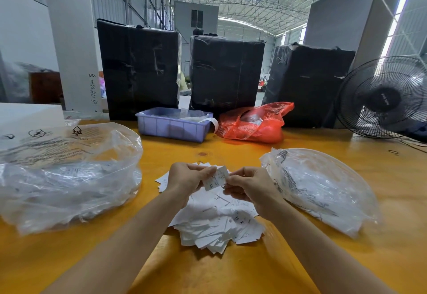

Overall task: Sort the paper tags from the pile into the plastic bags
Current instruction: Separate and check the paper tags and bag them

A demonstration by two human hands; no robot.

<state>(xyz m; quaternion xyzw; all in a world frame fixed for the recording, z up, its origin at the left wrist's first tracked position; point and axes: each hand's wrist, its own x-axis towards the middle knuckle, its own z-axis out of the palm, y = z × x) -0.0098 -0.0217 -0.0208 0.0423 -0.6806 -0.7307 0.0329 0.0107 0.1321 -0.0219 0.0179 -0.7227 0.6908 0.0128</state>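
Both our left hand (187, 179) and right hand (247, 184) pinch one tag (216, 178) (marked XS); we should read it, then choose the matching bag (323, 189).

At the far edge of the yellow surface (300, 259) stand three tall parcels wrapped in black film (138, 67), side by side. Before them sit a lilac plastic bin (172, 127) (a white strip hangs over its rim) and a crumpled red bag (254, 122). A black fan (383, 97) stands at the right.
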